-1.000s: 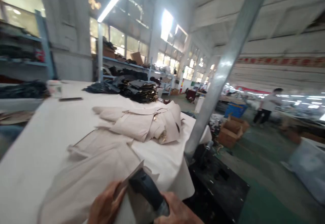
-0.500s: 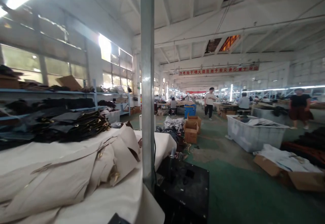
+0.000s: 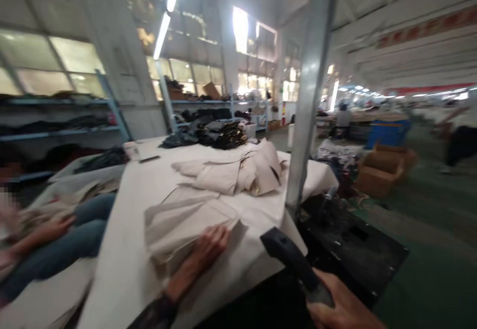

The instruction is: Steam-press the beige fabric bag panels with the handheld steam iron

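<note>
My left hand [image 3: 206, 249] lies on a stack of beige fabric pieces [image 3: 186, 222] near the front of a white-covered table [image 3: 126, 249], fingers curled over the stack's right edge. My right hand [image 3: 341, 306] at the bottom right is closed round the handle of a black hand tool [image 3: 294, 264], which it holds up beside the table's corner. A second heap of beige pieces [image 3: 238, 170] lies further back on the table.
A metal post [image 3: 307, 100] stands at the table's right edge, with a black machine base [image 3: 357, 244] below it. Dark fabric piles [image 3: 219, 132] and shelves lie behind. A seated person's jeans-clad legs [image 3: 55, 239] are at the left. Cardboard boxes [image 3: 380, 170] stand on the green floor.
The view has swung back left and down from the hall to the table. Both hands are in sight again, the left now flat on the beige stack, the right holding the tool.
</note>
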Demonstrator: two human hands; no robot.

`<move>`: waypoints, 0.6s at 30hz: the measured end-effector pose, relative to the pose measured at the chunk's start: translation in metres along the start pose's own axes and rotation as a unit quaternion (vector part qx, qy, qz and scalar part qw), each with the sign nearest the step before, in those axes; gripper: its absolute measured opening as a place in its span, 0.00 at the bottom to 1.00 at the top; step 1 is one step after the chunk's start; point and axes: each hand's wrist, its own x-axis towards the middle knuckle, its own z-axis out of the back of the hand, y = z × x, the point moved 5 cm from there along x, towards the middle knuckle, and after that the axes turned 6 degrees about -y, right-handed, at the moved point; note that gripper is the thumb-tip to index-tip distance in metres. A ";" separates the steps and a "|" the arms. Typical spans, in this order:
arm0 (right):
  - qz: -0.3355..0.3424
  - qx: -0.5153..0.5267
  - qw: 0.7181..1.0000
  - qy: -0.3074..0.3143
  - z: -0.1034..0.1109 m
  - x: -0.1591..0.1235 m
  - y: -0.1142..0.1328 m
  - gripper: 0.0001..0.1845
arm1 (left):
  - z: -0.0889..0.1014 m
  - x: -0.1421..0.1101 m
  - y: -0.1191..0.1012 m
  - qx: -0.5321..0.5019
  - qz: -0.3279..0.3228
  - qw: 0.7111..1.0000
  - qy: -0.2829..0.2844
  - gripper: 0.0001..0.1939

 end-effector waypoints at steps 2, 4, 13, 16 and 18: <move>-0.009 -0.006 0.999 0.050 -0.005 0.004 0.001 0.03 | -0.004 -0.032 -0.011 0.021 0.012 0.997 0.074 0.15; -0.018 -0.022 0.996 0.080 -0.010 0.007 0.002 0.04 | -0.011 -0.047 -0.023 0.028 0.044 0.992 0.118 0.15; -0.023 -0.025 0.990 0.135 -0.047 0.025 0.004 0.03 | -0.026 -0.067 -0.036 0.014 0.121 0.986 0.117 0.20; -0.017 -0.035 0.990 0.137 -0.058 0.036 0.008 0.03 | -0.033 -0.074 -0.037 0.015 0.138 0.986 0.096 0.20; -0.009 -0.040 0.990 0.135 -0.065 0.045 0.013 0.03 | -0.035 -0.075 -0.037 0.013 0.149 0.986 0.076 0.19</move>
